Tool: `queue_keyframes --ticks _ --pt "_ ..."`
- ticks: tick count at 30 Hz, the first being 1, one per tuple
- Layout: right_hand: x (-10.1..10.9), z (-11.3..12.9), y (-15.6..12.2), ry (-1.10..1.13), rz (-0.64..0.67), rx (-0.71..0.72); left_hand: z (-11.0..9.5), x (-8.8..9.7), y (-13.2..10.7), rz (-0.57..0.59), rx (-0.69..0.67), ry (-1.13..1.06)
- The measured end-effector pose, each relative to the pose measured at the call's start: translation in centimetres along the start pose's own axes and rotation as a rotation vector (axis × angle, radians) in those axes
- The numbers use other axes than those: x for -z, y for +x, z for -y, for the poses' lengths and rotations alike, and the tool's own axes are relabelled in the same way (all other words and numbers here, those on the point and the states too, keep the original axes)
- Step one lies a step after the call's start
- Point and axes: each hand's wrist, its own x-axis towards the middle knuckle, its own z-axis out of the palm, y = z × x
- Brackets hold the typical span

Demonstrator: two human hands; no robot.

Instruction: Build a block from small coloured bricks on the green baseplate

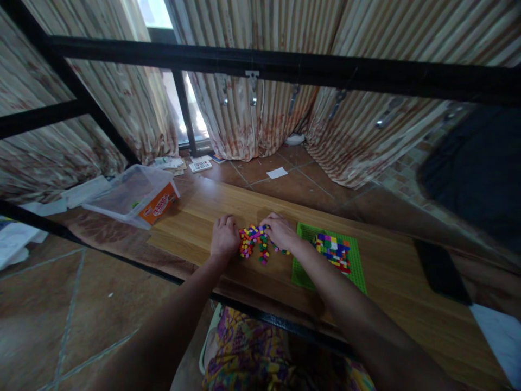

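Note:
A heap of small coloured bricks (254, 243) lies on the wooden tabletop (195, 228). My left hand (223, 237) rests at the heap's left side with its fingers curled down onto the table. My right hand (280, 231) sits on the heap's right side, fingers bent over the bricks. What the fingers of either hand hold is hidden. Right of my right hand lies a green baseplate (354, 266) with a patch of coloured bricks (334, 252) built on it.
A clear plastic box (132, 195) with an orange label stands at the table's left end. A black flat object (442, 270) lies at the right. Black metal bars (285, 68) cross overhead. Papers (199, 164) lie on the tiled floor before the curtains.

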Motion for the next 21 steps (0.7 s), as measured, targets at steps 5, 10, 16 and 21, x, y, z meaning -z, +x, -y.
queue_keyframes --ticks 5,10,16,21 --pt "0.5 0.5 -1.1 0.071 -0.038 -0.005 0.0 0.0 0.0 0.005 0.002 0.012" --pt "0.7 1.1 -2.7 0.182 -0.130 -0.048 0.0 0.0 0.0 0.000 0.006 0.013" --pt "0.7 1.6 -6.3 0.540 -0.238 -0.136 0.1 0.0 0.1 0.006 -0.011 0.023" --pt "-0.1 2.3 -9.2 0.686 -0.302 -0.232 0.1 -0.1 0.1 0.002 -0.007 0.034"
